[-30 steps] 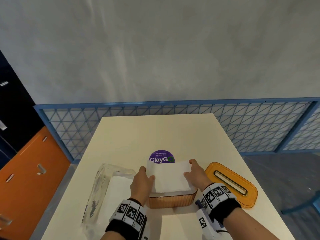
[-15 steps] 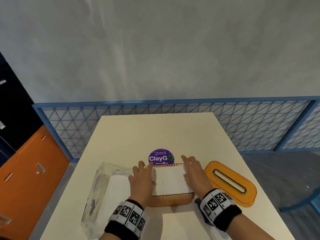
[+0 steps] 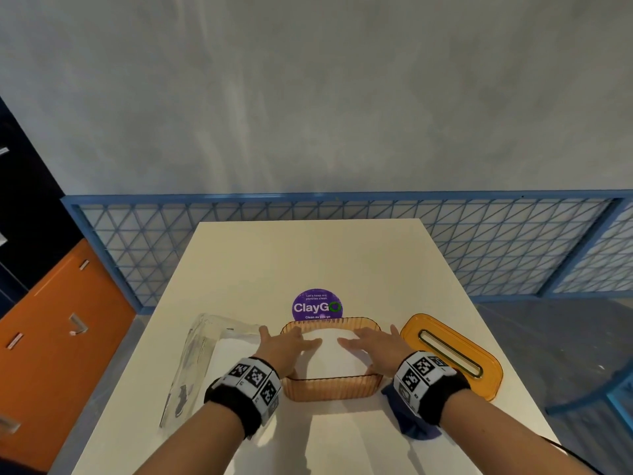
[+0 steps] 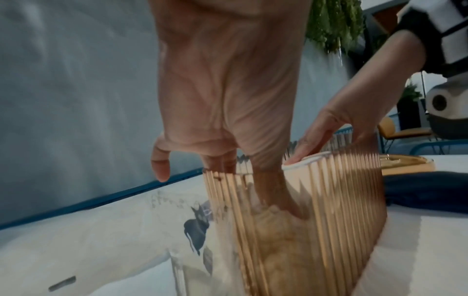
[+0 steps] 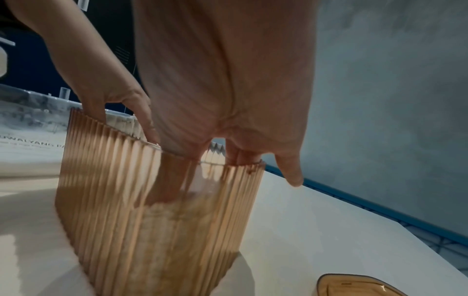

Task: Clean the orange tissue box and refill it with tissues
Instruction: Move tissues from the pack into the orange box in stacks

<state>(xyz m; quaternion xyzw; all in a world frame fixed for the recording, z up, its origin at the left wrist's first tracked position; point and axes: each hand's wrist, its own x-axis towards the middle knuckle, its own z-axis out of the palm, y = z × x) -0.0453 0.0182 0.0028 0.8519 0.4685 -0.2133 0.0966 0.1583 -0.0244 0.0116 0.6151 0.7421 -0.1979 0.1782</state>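
The ribbed orange tissue box [image 3: 334,389] stands lidless on the cream table [image 3: 308,262], with a white stack of tissues [image 3: 330,358] inside. My left hand [image 3: 286,344] and right hand [image 3: 371,344] lie flat on the stack, fingers straight and reaching down into the box. The wrist views show the fingers through the translucent box wall [image 4: 316,220] [image 5: 152,210], pressing the tissues [image 4: 303,161]. The little fingers stay outside the rim. The orange lid [image 3: 452,354] with its slot lies to the right of the box.
A clear plastic tissue wrapper [image 3: 198,361] lies left of the box. A dark blue cloth [image 3: 416,430] sits under my right wrist. A purple ClayGo sticker [image 3: 317,305] is behind the box. A blue mesh fence [image 3: 513,241] runs beyond the table's far edge.
A second ago both hands held the tissue stack above the box. The stack has since gone down inside, and both hands now press flat on top of it.
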